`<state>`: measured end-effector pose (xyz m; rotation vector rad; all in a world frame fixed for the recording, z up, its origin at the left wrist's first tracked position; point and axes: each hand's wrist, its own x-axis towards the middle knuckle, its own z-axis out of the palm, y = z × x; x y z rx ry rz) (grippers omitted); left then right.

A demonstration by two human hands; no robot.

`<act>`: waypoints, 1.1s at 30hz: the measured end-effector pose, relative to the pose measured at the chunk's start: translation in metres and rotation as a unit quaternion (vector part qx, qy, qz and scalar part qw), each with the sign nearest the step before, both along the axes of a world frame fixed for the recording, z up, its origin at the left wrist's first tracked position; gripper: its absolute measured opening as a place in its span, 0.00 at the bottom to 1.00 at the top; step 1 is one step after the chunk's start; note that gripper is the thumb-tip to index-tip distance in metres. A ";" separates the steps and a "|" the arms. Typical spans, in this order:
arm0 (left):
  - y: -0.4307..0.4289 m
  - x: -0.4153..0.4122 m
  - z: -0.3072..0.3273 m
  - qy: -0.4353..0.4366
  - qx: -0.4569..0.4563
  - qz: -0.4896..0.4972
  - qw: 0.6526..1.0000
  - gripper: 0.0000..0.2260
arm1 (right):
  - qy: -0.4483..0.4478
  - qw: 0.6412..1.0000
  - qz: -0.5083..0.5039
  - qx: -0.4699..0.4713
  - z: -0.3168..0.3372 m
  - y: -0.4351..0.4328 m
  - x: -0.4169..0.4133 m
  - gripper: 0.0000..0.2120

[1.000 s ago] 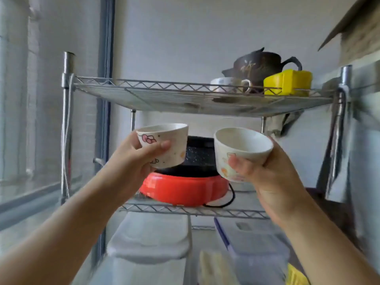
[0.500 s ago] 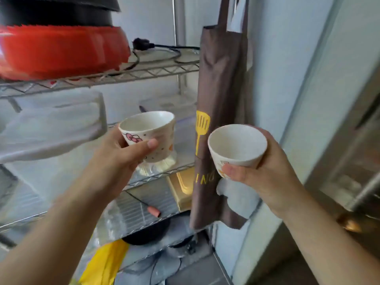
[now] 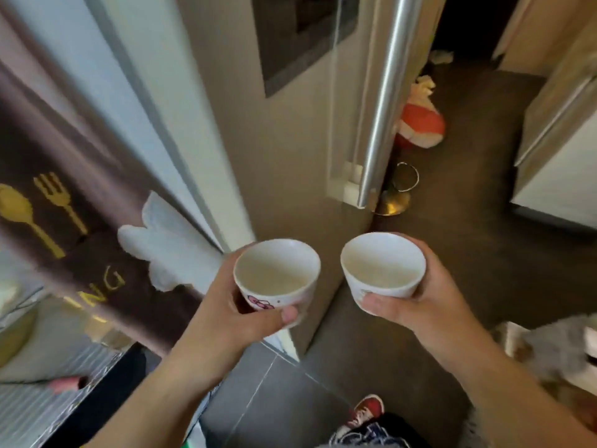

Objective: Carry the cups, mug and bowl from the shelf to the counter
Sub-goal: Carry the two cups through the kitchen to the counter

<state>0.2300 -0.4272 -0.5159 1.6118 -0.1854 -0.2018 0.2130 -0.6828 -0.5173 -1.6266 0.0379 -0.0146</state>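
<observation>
A narrow kitchen passage with a dark floor fills the frame, seen from above; a tall appliance door with a long steel handle runs down the upper centre. At the left of the frame hangs a brown apron printed with a gold spoon and fork, and beside it part of a wire shelf shows in the lower left corner. An orange and white soft toy lies on the floor at upper right, near a brass doorstop. In the lower centre of the frame, a person holds two small white cups upright and side by side, close together but not touching. The left hand has its grip closed around the left cup, which bears a pink bow print on its side, thumb pressed across the front. The right hand grasps the right cup the same way, thumb under the rim. Both cups look empty. A red shoe shows at the bottom edge.
</observation>
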 end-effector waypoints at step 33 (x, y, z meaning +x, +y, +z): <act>-0.463 0.305 -0.125 0.143 0.086 -0.288 0.943 0.34 | 0.136 0.909 -0.379 -0.106 -0.102 -0.406 0.138 0.42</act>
